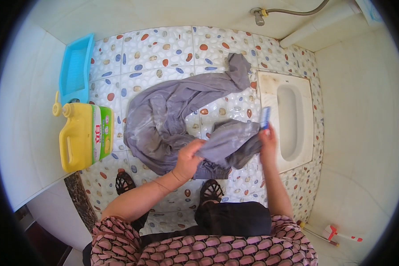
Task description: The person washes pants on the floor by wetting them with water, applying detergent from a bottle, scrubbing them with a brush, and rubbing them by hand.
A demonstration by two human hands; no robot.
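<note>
A pair of wet grey trousers (153,113) is spread in a curve on the pebble-patterned floor, with pale streaks on the cloth. The gathered waistband (210,171) lies near my feet. My left hand (189,156) is closed on a lifted fold of the trousers, left of the middle. In my right hand (267,141) is a small blue-and-white scrubbing brush (265,118), pointing away from me. The right fingers are wrapped round its near end, beside the cloth's right edge. Whether the right hand also grips cloth is hard to see.
A squat toilet (292,122) is set in the floor at right. A yellow detergent jug (77,137) and a blue plastic washboard (76,68) stand along the left wall. A tap with a hose (259,17) sticks out at the back. A red-and-white brush (334,232) lies at lower right.
</note>
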